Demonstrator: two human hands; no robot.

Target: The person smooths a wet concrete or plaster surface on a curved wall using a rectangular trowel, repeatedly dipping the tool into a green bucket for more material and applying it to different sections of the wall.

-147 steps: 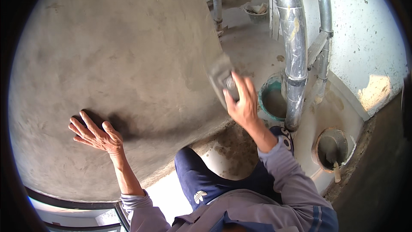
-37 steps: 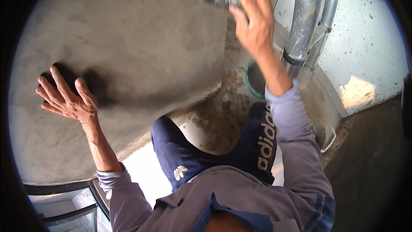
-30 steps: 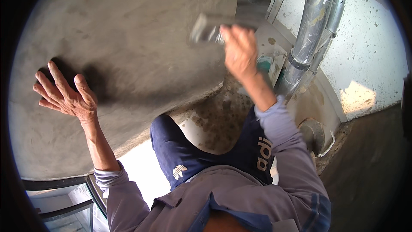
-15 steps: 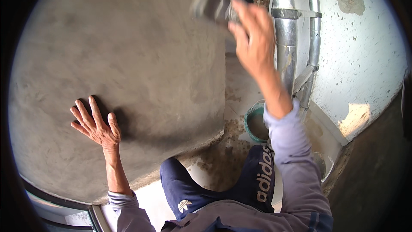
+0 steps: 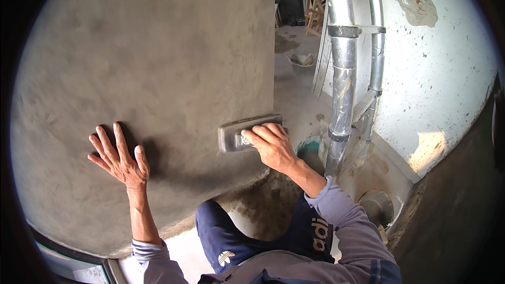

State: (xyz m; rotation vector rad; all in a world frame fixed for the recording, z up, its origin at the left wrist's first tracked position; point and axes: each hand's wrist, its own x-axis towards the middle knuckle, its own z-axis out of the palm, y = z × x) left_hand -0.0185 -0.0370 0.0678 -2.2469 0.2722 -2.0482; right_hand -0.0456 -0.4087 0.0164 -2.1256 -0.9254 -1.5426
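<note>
Grey wall plaster [image 5: 158, 47] is seemingly bracing the left hand [image 5: 122, 162], fingers splayed and empty, while the right hand [image 5: 272, 147] is gripping a grey rectangular float [image 5: 235, 130] with curled fingers.

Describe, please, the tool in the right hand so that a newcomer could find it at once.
Find the large grey-brown wall filling the left of the picture, then its right edge. Near that edge, the right hand grips a flat, rectangular tool. Unlike the round green bucket to its right, this one is grey and straight-edged.
</note>
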